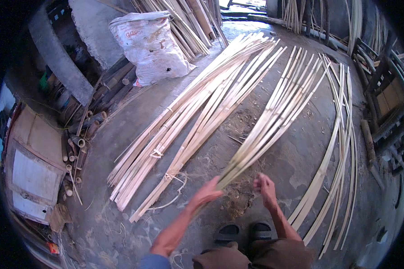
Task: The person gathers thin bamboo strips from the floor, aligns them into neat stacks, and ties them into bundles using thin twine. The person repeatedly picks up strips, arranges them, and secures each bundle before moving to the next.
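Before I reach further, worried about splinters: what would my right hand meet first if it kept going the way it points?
Probably the bundle of bamboo strips held by the left hand; right hand points toward it.

Pale cream bamboo strips (274,112), grey floor (300,152), white sack (150,45) with faded red print, black sandals (242,233).

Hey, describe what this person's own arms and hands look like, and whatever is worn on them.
Both forearms are bare and lean, coming in from the lower edge. The left hand and right hand wear no gloves; no rings or watch can be made out. A blue sleeve edge shows at the left upper arm. The right arm shows no sleeve in view.
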Demonstrator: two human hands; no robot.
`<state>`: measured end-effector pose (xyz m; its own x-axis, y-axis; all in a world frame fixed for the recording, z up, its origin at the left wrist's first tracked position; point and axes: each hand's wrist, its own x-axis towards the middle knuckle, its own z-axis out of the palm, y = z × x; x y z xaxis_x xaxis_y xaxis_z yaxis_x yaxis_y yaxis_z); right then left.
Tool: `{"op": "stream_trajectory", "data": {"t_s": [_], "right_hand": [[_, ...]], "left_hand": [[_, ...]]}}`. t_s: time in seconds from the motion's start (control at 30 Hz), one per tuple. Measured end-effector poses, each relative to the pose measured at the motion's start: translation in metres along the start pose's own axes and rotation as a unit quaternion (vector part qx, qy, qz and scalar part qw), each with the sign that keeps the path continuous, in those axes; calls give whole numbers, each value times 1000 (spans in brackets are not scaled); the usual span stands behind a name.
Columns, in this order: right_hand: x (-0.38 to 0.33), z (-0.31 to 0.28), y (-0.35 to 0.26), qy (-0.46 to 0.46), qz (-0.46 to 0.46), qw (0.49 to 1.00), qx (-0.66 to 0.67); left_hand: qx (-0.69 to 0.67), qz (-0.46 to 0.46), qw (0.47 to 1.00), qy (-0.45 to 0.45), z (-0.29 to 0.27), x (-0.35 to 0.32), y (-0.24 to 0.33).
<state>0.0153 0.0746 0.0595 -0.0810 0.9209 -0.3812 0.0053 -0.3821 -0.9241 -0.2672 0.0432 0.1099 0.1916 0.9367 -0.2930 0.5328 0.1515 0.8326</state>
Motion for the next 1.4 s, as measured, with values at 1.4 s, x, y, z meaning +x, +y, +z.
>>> {"op": "stream_trajectory", "data": {"t_s": [1.4], "right_hand": [[42,97,59,-30,116,983,139]], "left_hand": [[181,-112,972,97,56,-97,-50]]}}
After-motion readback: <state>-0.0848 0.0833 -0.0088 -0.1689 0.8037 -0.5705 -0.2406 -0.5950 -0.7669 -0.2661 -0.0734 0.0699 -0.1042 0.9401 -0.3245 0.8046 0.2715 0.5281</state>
